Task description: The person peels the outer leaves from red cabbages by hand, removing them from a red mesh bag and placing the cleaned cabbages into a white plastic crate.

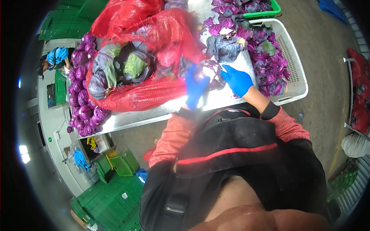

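A red cabbage (211, 72) with pale patches is held between my hands over the near side of the metal table (127, 120). My left hand (195, 87), blue-gloved and slightly blurred, grips its left side. Also in a blue glove, my right hand (238, 80) has its fingers closed on the cabbage's right edge; the fingertips are partly hidden. Just beyond, a dark, loose outer leaf (225, 49) lies on the table. To the left, an opened red mesh sack (142, 99) holds several cabbages with greenish-purple outer leaves (135, 66).
Peeled purple cabbages (83, 73) are piled along the table's left end. At right, a white crate (298, 73) is full of purple leaves, with a green crate (262, 14) behind it. Green crates (115, 198) stand lower left. Another person (58, 57) is at far left.
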### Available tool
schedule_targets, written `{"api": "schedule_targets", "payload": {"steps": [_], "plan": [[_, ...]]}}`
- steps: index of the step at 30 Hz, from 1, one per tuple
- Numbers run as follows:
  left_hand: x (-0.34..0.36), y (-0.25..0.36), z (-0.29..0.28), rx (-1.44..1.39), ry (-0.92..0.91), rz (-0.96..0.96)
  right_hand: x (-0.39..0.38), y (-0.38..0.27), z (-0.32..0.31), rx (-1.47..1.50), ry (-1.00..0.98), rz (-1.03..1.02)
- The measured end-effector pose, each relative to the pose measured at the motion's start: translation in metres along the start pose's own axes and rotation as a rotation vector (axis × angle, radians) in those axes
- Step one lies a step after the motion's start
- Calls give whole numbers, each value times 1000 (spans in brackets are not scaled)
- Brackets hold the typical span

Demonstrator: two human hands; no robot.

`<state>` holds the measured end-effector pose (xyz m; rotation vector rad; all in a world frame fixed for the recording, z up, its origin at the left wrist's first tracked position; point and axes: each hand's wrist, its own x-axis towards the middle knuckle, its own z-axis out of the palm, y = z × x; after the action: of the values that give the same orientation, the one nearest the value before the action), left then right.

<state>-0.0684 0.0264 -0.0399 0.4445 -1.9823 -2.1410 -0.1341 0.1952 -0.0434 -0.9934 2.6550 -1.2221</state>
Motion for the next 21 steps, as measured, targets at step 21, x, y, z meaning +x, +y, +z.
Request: {"api": "schedule_targets", "payload": {"steps": [21], "plan": [[-11, 6, -5, -170, 42, -201, 45, 34, 24, 95, -74, 201]]}}
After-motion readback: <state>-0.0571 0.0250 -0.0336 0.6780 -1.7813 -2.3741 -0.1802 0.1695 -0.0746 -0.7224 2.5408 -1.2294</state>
